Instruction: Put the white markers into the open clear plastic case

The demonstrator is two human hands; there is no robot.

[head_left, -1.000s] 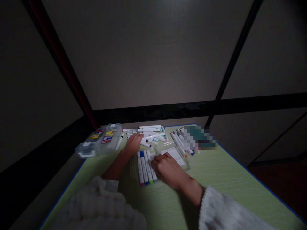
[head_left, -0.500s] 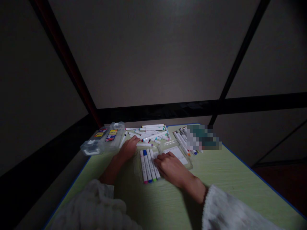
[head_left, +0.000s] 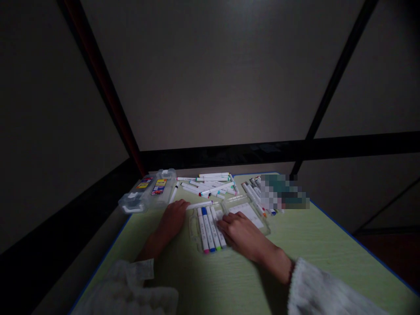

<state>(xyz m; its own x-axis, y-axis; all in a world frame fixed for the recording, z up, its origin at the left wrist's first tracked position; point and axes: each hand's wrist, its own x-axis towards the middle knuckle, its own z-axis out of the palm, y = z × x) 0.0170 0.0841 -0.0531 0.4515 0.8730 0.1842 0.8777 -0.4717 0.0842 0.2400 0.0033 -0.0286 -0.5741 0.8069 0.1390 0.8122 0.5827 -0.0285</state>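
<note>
My left hand (head_left: 173, 217) is low over the table at the left, fingers closed round the left end of a white marker (head_left: 201, 204) with a purple band near its far end. My right hand (head_left: 242, 232) rests on an opened clear plastic case (head_left: 194, 232), its fingers curled against the right side of a row of markers. Whatever those fingertips pinch is hidden. Several white markers (head_left: 209, 229) lie side by side in the case's near half, with pink, blue and green ends towards me. A white printed sheet (head_left: 246, 214) lies in the other half.
Beyond the case is a loose heap of white markers (head_left: 213, 186) with coloured ends. More markers (head_left: 252, 194) lie at the right beside a blurred-out green item (head_left: 282, 190). A clear latched box (head_left: 149, 190) with labels stands at the left edge of the green table (head_left: 315, 245).
My left hand has drawn back towards me, and the marker at its fingertips has come nearer and tilted. My right hand stays by the row. The whole view has shifted slightly.
</note>
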